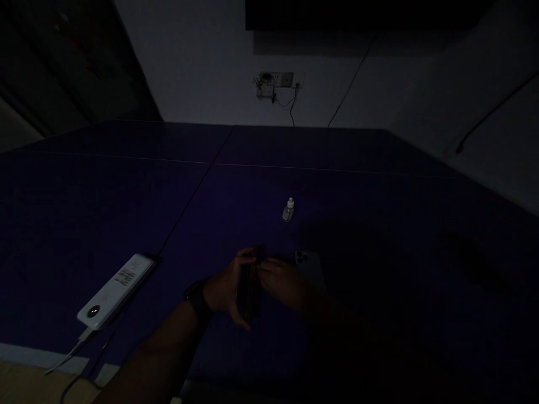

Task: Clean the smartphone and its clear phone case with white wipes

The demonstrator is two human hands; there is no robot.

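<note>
My left hand [227, 286], with a dark watch [197, 299] on its wrist, grips a dark flat rectangular object [247, 289] between the thumb below and the fingers above. The object stands on its edge; the dim light hides its exact kind. Against its right side, the fingers of my right hand [280, 279] are bunched together, and whatever is in them cannot be made out. A phone [310, 266] lies with its camera side up, partly behind my right hand and forearm. Farther off stands a small clear bottle [288, 211] with a white cap.
A long white device [118, 289] with a plugged-in cable [69, 356] lies at the left of the dark blue surface [202, 219]. Wall sockets [275, 80] with cords are at the back, below a dark panel [357, 14]. The room is very dark.
</note>
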